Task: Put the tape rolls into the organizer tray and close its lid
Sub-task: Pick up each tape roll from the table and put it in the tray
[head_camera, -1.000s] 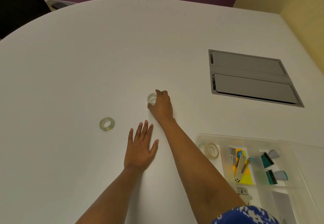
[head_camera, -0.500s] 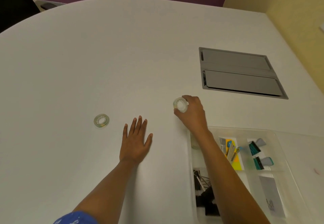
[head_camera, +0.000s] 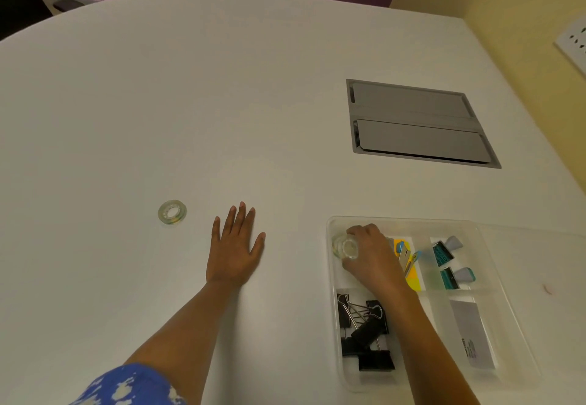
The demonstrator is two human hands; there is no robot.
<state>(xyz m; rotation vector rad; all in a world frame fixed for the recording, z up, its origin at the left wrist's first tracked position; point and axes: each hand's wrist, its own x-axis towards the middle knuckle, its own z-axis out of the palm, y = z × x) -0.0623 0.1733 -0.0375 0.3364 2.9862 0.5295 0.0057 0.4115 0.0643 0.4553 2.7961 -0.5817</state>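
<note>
Hands at work over a smooth white table (head_camera: pixel 222 103) with a rounded far edge: the right hand (head_camera: pixel 372 257) reaches into the top-left compartment of a clear plastic organizer tray (head_camera: pixel 475 230), fingers curled around a small ring of clear tape (head_camera: pixel 346 247), while the left hand (head_camera: pixel 236 246) lies flat on the tabletop, palm down and fingers spread. A second tape roll (head_camera: pixel 172 212), a glossy translucent ring, lies flat on the table just left of the resting hand, well apart from the tray. The tray's other compartments hold black binder clips (head_camera: pixel 364 331) with wire handles, yellow sticky notes (head_camera: pixel 412 281), two teal stamps (head_camera: pixel 447 262) and a pale card (head_camera: pixel 472 333). A grey rectangular hatch (head_camera: pixel 418 124) sits flush in the table beyond the tray.
</note>
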